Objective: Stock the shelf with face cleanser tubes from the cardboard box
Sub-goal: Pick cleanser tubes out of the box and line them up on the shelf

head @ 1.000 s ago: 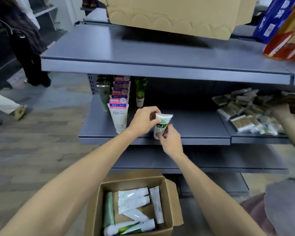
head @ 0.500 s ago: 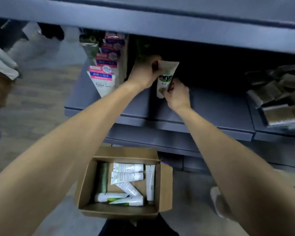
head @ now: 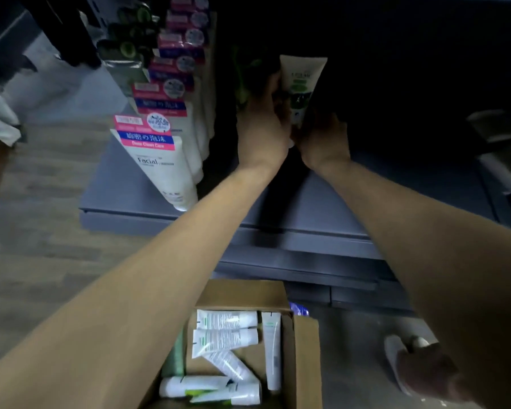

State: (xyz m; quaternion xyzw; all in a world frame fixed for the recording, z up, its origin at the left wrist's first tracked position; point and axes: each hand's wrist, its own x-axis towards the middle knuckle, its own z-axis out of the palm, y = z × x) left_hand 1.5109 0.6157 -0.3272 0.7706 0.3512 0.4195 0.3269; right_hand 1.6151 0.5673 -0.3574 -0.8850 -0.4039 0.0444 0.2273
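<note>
Step in hand: placing one tube point(head: 303, 84) on the shelf point(head: 322, 202); tube is upright, cap end down, deep in the dim bay, to the right of the row of pink-labelled tubes point(head: 157, 154).

Left hand point(head: 263, 125): fingers wrapped round the tube's left side, mid-body; right hand point(head: 322, 140): closed round the lower end near the cap; both hands clamped on the same tube; whether the cap touches the shelf cannot be told, the hands hide it.

Box point(head: 304, 349) sits on the floor below the shelf; several white tubes lie loose in it, so stocking is judged well short of done.

Next move, as a judgement: seat the cap flat on the shelf; steady the tube till it stands alone; release both hands without tipping it; then reach down to the box for another.
</note>
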